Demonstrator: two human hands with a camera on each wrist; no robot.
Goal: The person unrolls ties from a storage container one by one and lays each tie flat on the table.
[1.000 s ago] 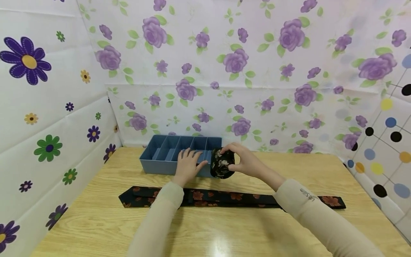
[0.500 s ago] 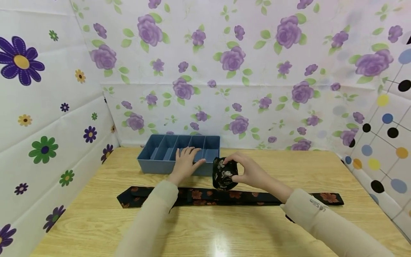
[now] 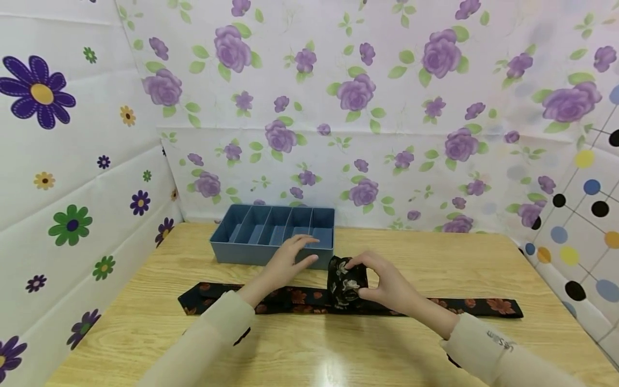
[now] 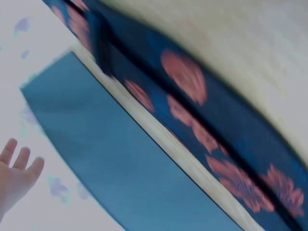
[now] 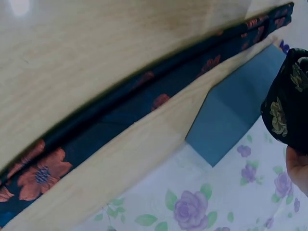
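My right hand [image 3: 389, 287] pinches a rolled-up black necktie [image 3: 345, 282] with pale flowers, between thumb and fingers. The roll hangs over a long dark necktie [image 3: 483, 306] with orange-red flowers, which lies folded lengthwise across the table. In the right wrist view the rolled necktie [image 5: 281, 103] shows at the right edge, above part of the hand. My left hand [image 3: 287, 260] hovers at the front right of a blue divided box [image 3: 246, 252], fingers spread, holding nothing. Its fingers [image 4: 21, 161] appear at the left edge of the left wrist view.
The blue box has several compartments in a row and stands near the back of the wooden table [image 3: 425, 255]. Floral cloth [image 3: 406, 183] hangs behind it, with more patterned cloth on both sides.
My right hand has drawn the rolled necktie away from the box, toward me and slightly right, over the long necktie. My left hand has come back from above the compartments to the box's front.
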